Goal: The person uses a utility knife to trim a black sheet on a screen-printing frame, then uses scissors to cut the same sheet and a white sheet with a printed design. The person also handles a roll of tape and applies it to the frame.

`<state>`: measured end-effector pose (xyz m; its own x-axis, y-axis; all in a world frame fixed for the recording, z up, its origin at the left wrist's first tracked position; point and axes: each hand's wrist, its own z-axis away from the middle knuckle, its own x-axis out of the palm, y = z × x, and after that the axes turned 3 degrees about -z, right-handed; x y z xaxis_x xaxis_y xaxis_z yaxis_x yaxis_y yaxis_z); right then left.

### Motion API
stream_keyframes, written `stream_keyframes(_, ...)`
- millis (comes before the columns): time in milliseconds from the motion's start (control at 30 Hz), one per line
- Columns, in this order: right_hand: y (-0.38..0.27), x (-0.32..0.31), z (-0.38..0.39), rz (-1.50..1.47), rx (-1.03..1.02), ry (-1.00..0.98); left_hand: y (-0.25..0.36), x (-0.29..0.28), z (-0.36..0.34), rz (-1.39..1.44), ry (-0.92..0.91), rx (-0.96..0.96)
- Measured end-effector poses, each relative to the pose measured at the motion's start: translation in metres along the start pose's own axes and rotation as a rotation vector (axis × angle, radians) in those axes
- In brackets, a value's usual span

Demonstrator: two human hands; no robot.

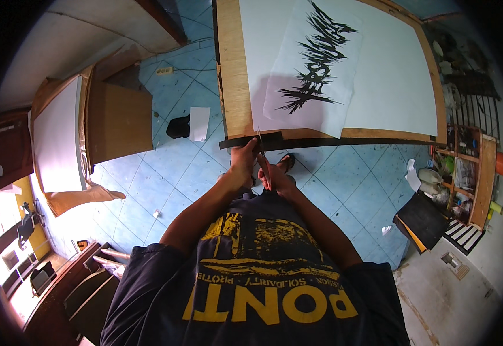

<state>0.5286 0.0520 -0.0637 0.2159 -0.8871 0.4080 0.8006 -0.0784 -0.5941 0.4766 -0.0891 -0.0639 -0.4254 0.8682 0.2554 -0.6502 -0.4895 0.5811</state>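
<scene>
Just in front of the table's near edge, my left hand [243,160] pinches a dark strip [272,140] between thumb and fingers. My right hand [280,180] is wrapped around a pair of scissors [263,159], whose narrow blades point away from me and cross the strip beside my left fingertips. Whether the blades are spread is too small to tell. Beyond my hands lies a white sheet [343,112] with jagged black lettering, on top of a larger white surface [395,75] with a wooden border [235,75].
Blue floor tiles [343,179] surround the table. At left stand a brown board [121,118] and a white panel [61,138]. A white paper [199,124] and a black cloth-like item [177,127] lie on the floor. A wooden shelf [482,184] with assorted items stands at right.
</scene>
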Motion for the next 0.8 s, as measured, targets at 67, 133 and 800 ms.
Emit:
stream_keyframes(67, 0.005, 0.000, -0.003, 0.010, -0.020, -0.020, 0.000, -0.003, -0.001, -0.002, -0.003, -0.002)
stream_keyframes(133, 0.007, 0.001, -0.005, 0.044, -0.018, -0.015, 0.000, -0.006, -0.002, -0.036, 0.006, -0.018)
stream_keyframes(800, 0.007, 0.008, -0.007, 0.109, -0.029, 0.061, 0.000, -0.006, -0.006, 0.032, 0.014, -0.006)
